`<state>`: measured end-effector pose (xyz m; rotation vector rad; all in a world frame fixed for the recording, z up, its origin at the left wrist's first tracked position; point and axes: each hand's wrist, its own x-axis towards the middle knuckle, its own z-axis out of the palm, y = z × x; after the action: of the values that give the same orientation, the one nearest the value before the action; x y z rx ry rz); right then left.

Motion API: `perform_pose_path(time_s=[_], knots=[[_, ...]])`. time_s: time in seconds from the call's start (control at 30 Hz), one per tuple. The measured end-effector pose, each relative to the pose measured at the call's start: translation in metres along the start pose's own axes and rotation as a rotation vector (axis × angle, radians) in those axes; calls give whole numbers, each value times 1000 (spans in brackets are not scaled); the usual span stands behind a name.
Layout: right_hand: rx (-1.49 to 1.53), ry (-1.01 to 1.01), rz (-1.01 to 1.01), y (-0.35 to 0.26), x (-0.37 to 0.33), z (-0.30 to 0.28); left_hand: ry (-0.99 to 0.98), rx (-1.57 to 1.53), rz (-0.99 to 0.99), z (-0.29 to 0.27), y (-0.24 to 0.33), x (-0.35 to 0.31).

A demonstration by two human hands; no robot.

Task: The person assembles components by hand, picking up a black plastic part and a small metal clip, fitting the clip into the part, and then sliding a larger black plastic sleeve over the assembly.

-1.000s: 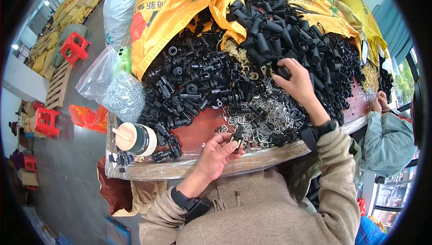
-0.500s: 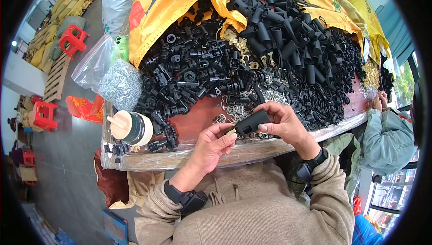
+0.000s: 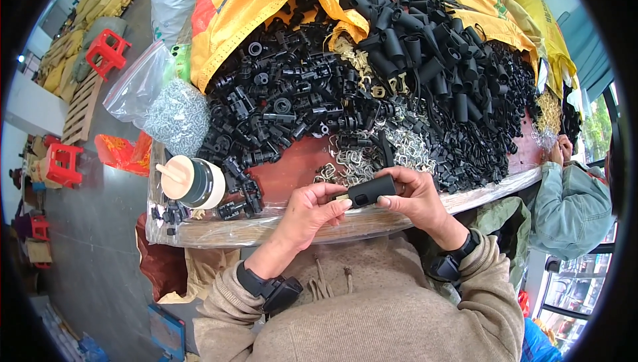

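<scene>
My right hand (image 3: 415, 197) grips a short black plastic tube (image 3: 371, 190) above the table's near edge. My left hand (image 3: 311, 208) pinches a small metal clip against the tube's open left end. Just beyond the hands lies a loose heap of silver metal clips (image 3: 362, 163). Farther back a big pile of black tubes (image 3: 438, 63) fills the right side. A pile of black moulded parts (image 3: 279, 103) fills the middle of the table.
A cream and black jar (image 3: 193, 181) stands at the table's left front. A clear bag of small metal pieces (image 3: 174, 115) lies behind it. Yellow sacks (image 3: 246, 10) lean at the back. Another person's sleeve (image 3: 565, 196) rests at the right edge. Red stools (image 3: 106, 53) stand on the floor at left.
A second ago my right hand reached into the black tube pile and my left was at the clips. Both have come back together near the table edge with a tube and a clip.
</scene>
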<state>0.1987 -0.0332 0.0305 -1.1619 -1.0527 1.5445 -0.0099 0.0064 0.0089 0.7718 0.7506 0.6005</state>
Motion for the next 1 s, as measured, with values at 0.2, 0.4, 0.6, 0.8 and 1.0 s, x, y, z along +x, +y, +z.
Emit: perform_pose_path(time_s=[0.2,0.4,0.6,0.8,1.0], knots=[[175,127,91,6,-3,16,8,19,-72,2,7,3],[0,84,52,12,-2,12,57,-66,-100,0,0,6],[-633,-175,175,-33,1,-7,90,-122,-16,-2,2,3],[-717,-288,-355,-34,15,-13,-13,-107,-46,4,6,2],[-374,-807,-292,-12,38,3,-36,-117,-76,5,4,3]])
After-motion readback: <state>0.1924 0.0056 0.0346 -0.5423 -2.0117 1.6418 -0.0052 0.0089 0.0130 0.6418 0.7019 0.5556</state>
